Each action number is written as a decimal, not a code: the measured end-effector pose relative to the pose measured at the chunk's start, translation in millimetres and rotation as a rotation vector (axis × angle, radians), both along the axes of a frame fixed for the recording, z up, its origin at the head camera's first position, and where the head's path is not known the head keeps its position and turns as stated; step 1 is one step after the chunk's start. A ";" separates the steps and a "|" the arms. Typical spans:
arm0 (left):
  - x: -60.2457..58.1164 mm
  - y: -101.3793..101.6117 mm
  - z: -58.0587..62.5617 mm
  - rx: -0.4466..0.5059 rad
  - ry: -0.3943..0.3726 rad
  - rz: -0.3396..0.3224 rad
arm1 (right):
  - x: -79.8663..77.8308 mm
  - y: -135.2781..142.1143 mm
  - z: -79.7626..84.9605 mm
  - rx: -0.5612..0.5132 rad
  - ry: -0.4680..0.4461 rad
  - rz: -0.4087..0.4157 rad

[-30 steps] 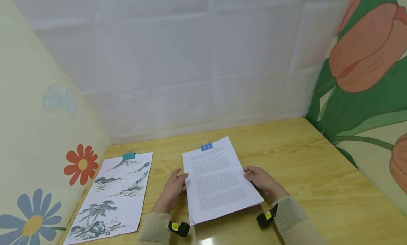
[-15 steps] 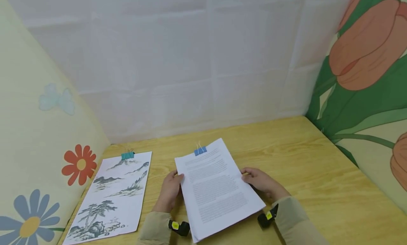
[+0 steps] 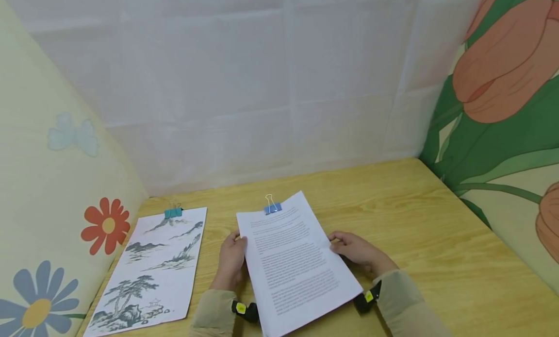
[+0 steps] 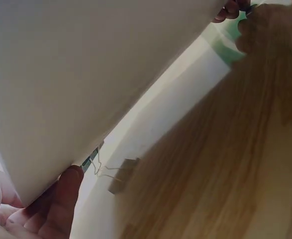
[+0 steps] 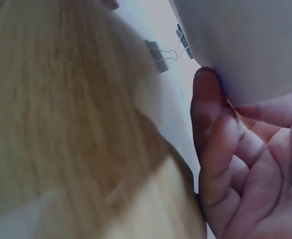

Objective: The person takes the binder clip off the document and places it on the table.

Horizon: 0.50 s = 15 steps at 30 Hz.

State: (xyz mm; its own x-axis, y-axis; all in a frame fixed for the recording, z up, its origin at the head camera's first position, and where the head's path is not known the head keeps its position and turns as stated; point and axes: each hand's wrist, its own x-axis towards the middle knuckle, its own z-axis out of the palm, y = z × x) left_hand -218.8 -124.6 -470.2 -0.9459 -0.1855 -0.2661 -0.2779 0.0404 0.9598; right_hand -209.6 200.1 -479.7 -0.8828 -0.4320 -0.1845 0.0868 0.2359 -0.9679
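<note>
In the head view a stack of printed paper sheets (image 3: 292, 264) is held up over the table, slightly turned, its top end pointing away from me. A blue binder clip (image 3: 272, 208) bites its top edge, wire handle standing up. My left hand (image 3: 230, 260) pinches the left edge, thumb on the printed face and fingers behind. At the right edge my right hand (image 3: 360, 252) pinches likewise. Both wrist views look under the sheets: the blank underside (image 4: 76, 84) fills the upper left of one, and the right fingers (image 5: 208, 99) curl beneath the edge in the other.
Left of the stack, a paper with an ink landscape (image 3: 174, 283) lies on the wooden table (image 3: 436, 259), a teal binder clip (image 3: 173, 212) at its top. A white sheet wall (image 3: 279, 84) stands behind; painted flower panels (image 3: 502, 84) flank both sides.
The paper stack has shifted left and towards me, and its lower edge now reaches the bottom of the head view. Both hands moved slightly left with it, keeping hold.
</note>
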 end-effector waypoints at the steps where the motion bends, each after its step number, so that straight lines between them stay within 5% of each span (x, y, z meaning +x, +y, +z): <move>1: 0.5 -0.3 0.3 -0.007 0.005 -0.004 | 0.3 0.3 0.4 0.008 -0.012 0.001; 6: 2.4 0.3 2.7 -0.011 0.022 -0.021 | -2.2 2.4 5.9 0.132 -0.015 0.014; 11: 3.1 1.0 3.1 0.003 0.045 -0.025 | -13.9 5.6 19.5 0.290 0.093 0.071; 15: 4.4 1.6 5.4 0.030 0.073 -0.040 | -29.0 2.5 40.7 0.411 0.177 0.034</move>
